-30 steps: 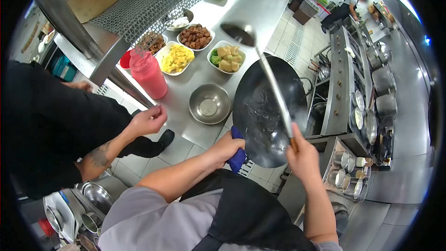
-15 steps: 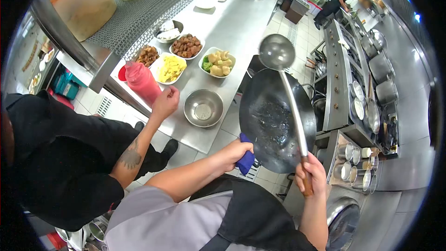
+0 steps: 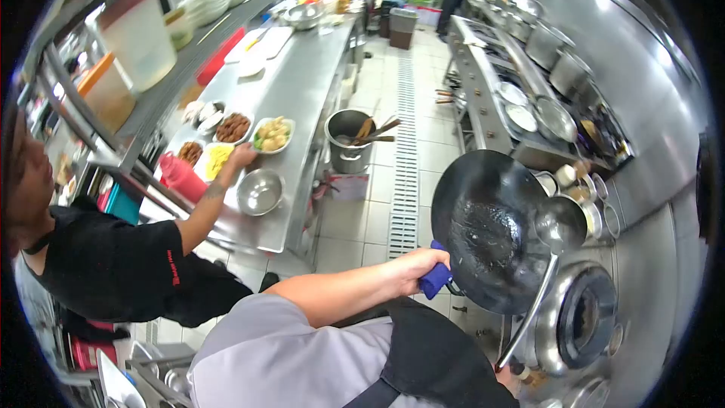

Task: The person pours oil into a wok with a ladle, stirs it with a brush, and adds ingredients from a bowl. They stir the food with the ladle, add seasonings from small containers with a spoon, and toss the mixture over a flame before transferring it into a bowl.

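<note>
My left hand (image 3: pixel 411 266) grips the handle of a big black wok (image 3: pixel 491 228) through a blue cloth (image 3: pixel 436 279). The wok is held in the air over the floor beside the stove line, and its inside looks dark and wet. My right hand (image 3: pixel 507 378) is mostly hidden at the bottom edge and holds the long handle of a steel ladle (image 3: pixel 557 224), whose bowl lies over the wok's right rim.
A person in a black shirt (image 3: pixel 113 264) reaches a hand (image 3: pixel 243 155) toward food plates (image 3: pixel 273 134) on the steel counter (image 3: pixel 302 83). A steel bowl (image 3: pixel 259 191) and red squeeze bottle (image 3: pixel 180 175) stand there. A burner ring (image 3: pixel 585 319), seasoning cups (image 3: pixel 581 181) and a utensil pot (image 3: pixel 350 140) surround me.
I have turned right, away from the counter toward the stove. The wok swung right with me, and the ladle dropped from above the wok to its right rim.
</note>
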`<state>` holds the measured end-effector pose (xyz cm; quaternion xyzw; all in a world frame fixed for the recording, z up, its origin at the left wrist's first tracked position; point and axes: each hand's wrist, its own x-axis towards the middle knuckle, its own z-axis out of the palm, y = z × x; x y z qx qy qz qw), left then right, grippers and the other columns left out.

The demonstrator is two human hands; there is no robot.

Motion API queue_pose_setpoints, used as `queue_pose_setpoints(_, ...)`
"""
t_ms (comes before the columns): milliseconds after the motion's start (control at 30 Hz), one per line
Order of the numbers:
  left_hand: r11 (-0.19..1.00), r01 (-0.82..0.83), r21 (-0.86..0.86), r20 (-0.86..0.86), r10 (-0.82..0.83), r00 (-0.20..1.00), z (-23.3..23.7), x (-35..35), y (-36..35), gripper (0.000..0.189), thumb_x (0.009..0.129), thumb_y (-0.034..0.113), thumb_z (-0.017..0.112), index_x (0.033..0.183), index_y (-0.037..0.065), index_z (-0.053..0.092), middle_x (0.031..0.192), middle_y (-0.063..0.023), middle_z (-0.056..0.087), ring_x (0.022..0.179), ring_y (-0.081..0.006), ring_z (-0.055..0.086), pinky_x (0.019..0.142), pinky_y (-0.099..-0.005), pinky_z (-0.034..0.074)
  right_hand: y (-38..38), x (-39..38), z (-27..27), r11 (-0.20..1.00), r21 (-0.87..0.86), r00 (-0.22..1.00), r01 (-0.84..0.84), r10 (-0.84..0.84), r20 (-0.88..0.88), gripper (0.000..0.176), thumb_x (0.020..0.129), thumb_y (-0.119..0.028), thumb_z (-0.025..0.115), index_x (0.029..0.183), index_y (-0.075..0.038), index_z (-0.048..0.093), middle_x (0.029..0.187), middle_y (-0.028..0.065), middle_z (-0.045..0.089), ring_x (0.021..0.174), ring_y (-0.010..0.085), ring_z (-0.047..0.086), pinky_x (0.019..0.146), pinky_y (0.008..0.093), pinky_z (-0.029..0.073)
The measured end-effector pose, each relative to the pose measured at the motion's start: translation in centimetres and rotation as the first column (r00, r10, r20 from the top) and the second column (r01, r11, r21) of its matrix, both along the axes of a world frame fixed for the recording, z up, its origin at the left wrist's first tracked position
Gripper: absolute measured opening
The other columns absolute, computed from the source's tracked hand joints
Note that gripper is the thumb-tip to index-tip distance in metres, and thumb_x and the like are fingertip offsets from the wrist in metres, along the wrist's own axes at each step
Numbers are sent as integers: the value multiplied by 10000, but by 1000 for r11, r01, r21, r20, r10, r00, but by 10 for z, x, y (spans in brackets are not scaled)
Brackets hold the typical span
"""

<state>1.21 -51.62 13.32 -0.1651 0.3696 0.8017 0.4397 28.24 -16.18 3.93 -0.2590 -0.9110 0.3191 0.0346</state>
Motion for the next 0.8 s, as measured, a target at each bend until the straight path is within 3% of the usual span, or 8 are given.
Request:
queue_pose_setpoints(100, 987, 156, 30, -26, -155, 988, 9, 2, 61, 137, 706, 116, 631, 828, 66, 591, 710, -48, 608, 574, -152, 588, 500, -268, 489, 113, 110, -157, 932, -357, 991, 68, -21, 135, 307, 809, -259, 679, 792, 36, 594, 608, 73, 553, 515, 182, 522, 536, 345, 417)
queue_pose_setpoints(133, 983, 182, 14, -26, -182, 983, 10, 1, 79, 142, 704, 116, 635, 829, 67, 588, 709, -47, 606, 561, -157, 581, 496, -271, 491, 54, 98, -85, 917, -174, 928, 358, -328, 179, 337, 786, -297, 682, 753, 30, 607, 593, 101, 568, 558, 216, 580, 554, 365, 443)
queue_pose_setpoints(233, 957, 288, -41, -22, -289, 957, 13, 1, 136, 168, 677, 126, 670, 798, 81, 563, 670, -46, 576, 502, -173, 548, 454, -286, 487, -1, 95, -27, 857, 159, 871, 490, -487, -62, 291, 766, -237, 653, 776, 48, 594, 573, 181, 562, 588, 286, 631, 554, 391, 453)
queue_pose_setpoints(267, 943, 328, -54, -25, -330, 944, 10, -2, 157, 173, 672, 119, 672, 787, 86, 548, 667, -49, 562, 490, -178, 533, 444, -287, 475, -38, 67, 54, 794, -193, 811, 577, -584, 26, 309, 769, -244, 650, 794, 57, 585, 577, 206, 547, 583, 316, 620, 552, 402, 447)
queue_pose_setpoints(367, 904, 428, -5, 61, -427, 902, -25, -20, 226, 210, 699, 114, 629, 864, 75, 505, 707, -61, 535, 534, -198, 532, 465, -320, 470, -26, 90, 3, 736, -67, 730, 674, -677, -88, 322, 740, -250, 662, 708, 50, 547, 567, 174, 538, 525, 264, 539, 530, 410, 414)
queue_pose_setpoints(533, 826, 561, -51, 52, -559, 828, -56, -26, 346, 172, 713, 113, 615, 834, 75, 498, 701, -59, 534, 538, -200, 529, 477, -327, 469, -17, 98, -49, 562, -349, 587, 750, -808, -38, 240, 771, -168, 657, 678, 6, 521, 523, 41, 494, 445, 138, 520, 418, 308, 392)
queue_pose_setpoints(633, 798, 597, -81, 60, -594, 802, -53, -15, 397, 112, 725, 118, 597, 785, 85, 508, 667, -52, 524, 537, -196, 524, 485, -316, 455, -21, 86, -24, 421, -493, 488, 761, -873, 6, 200, 778, -128, 626, 666, -3, 517, 512, 33, 490, 411, 120, 503, 383, 298, 388)
queue_pose_setpoints(800, 775, 630, 43, 127, -630, 766, -92, -12, 484, 142, 740, 173, 600, 732, 82, 491, 663, -68, 513, 546, -221, 514, 478, -355, 467, -8, 75, -7, 239, -405, 279, 883, -959, 42, 233, 773, -154, 672, 691, 25, 546, 545, 60, 534, 490, 126, 507, 476, 336, 417)
